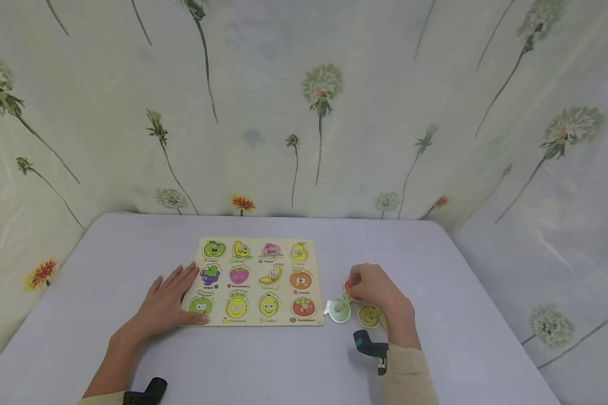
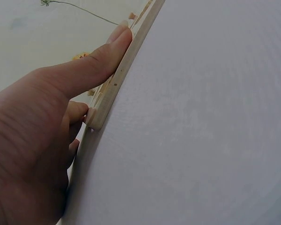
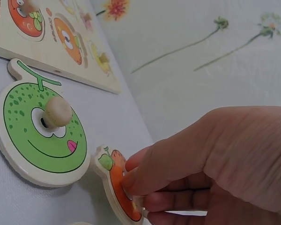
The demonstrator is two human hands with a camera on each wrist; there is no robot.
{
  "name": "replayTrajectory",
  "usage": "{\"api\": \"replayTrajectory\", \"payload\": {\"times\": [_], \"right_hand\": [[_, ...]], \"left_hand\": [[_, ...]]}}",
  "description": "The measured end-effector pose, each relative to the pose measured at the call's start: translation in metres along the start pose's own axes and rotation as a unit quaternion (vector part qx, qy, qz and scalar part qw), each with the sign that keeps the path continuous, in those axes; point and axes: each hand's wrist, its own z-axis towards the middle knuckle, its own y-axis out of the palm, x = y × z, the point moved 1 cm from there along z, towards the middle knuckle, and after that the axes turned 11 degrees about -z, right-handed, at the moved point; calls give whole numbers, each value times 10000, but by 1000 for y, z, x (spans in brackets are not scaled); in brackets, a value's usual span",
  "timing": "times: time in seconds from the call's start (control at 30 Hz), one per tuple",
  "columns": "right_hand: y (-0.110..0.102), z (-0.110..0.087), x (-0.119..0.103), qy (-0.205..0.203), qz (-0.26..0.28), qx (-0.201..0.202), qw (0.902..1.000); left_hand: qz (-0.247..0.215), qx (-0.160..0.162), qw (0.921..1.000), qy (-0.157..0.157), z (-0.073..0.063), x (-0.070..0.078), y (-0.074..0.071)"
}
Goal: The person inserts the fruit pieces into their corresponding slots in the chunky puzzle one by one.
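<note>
A wooden fruit puzzle board [image 1: 253,323] lies on the table, showing rows of cartoon fruits. My left hand [image 1: 169,301] rests against its left side with extended fingers, the thumb [image 2: 96,70] along the front edge near the corner. To the right of the board, my right hand [image 1: 377,287] pinches an orange fruit puzzle piece [image 3: 119,187], which stands tilted; the fingers cover part of its face. Beside it lies a round green melon piece [image 3: 47,145] with a wooden knob. A yellow smiling piece [image 1: 369,316] lies close to the right wrist.
Another piece [image 1: 383,321] is mostly hidden behind the right forearm. A white cloth covers the table [image 1: 263,365]. Behind the table's far edge hangs a curtain [image 1: 263,140] with dandelion prints.
</note>
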Motion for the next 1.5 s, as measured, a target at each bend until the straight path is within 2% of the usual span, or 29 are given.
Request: {"api": "replayTrajectory", "payload": {"times": [0.37,0.93,1.5], "right_hand": [[-1,1,0,6,169,65,9998],[4,6,-8,-113,300,-106,9994],[8,8,-17,-42,395,-141,9991]], "left_hand": [[58,-29,10000,-3,0,0,-1],[-7,-38,10000,8,-2,2,-2],[-43,-46,10000,-29,-2,4,-2]]}}
